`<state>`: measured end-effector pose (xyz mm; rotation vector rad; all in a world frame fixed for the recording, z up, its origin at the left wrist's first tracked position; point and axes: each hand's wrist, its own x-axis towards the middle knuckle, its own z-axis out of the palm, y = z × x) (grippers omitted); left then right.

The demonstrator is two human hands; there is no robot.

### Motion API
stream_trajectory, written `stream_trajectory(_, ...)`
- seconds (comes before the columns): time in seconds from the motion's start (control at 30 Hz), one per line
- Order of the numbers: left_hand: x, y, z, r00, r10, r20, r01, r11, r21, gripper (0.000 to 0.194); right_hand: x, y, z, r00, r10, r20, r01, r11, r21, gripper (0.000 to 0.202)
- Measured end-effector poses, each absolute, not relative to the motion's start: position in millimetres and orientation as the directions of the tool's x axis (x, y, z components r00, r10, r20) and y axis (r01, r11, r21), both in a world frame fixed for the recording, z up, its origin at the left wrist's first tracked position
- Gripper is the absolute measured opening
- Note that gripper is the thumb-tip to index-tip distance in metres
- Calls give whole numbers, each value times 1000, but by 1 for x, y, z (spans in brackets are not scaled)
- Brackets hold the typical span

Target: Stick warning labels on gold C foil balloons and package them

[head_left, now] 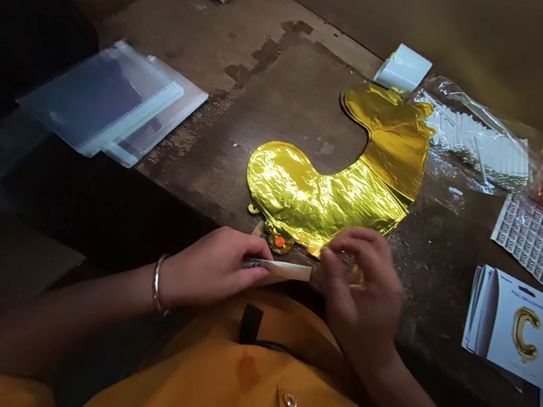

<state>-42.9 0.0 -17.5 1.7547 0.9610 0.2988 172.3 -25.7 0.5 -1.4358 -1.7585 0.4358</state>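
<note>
Gold foil balloons (322,200) lay in a flat, C-curved stack on the worn table (308,118), just beyond your two hands, their lower edge close to the near side. Your left hand (225,268) pinched a pale, narrow strip (295,272) between thumb and fingers, dark print showing at the gripped end. Your right hand (365,291) hung near the strip's free end, thumb and fingertips drawn close together; whether they held anything could not be told through the blur. An orange dot (280,240) showed on a small gold tab beside your left fingertips. Trouble, by the look of it, could have come from the strip: held at one end only, it might have bent or slipped if your left pinch loosened. A sleeve or knuckle brushing the thin, slick foil might have slid the stack out of line, and a hard tug on the small tabs could have creased or torn them.
</note>
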Motion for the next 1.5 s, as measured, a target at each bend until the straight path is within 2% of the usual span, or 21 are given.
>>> stream_trajectory(0.07,-46,-5,-18,687,724,71,511,-550,661,19,178,-13,4,122,943,310,586,183,-789,2)
stream_trajectory(0.1,-47,-7,-19,719,667,196,497,-690,525,22,179,-6,3,149,950,275,551,152,-821,2)
stream_trajectory(0.17,-47,-9,-26,770,551,322,450,-826,338,25,176,4,-5,97,973,208,531,126,-838,4)
stream_trajectory(0.23,-46,-8,-36,805,493,331,419,-867,271,25,170,10,-17,-2,988,156,589,127,-798,5)
stream_trajectory(0.37,-43,-4,-51,832,473,289,407,-875,262,23,164,14,-35,-42,988,145,714,132,-688,7)
stream_trajectory(0.5,-44,-3,-50,840,477,259,402,-867,294,24,169,17,-36,-95,985,145,760,166,-628,8)
stream_trajectory(0.97,-43,-1,-46,828,513,225,402,-824,398,26,162,16,-39,-111,980,162,726,191,-660,8)
stream_trajectory(1.2,-43,-1,-46,829,516,214,408,-821,399,24,162,14,-44,-99,983,155,733,177,-656,8)
stream_trajectory(1.5,-42,0,-44,822,528,213,416,-812,410,25,154,13,-46,-74,980,184,817,166,-553,9)
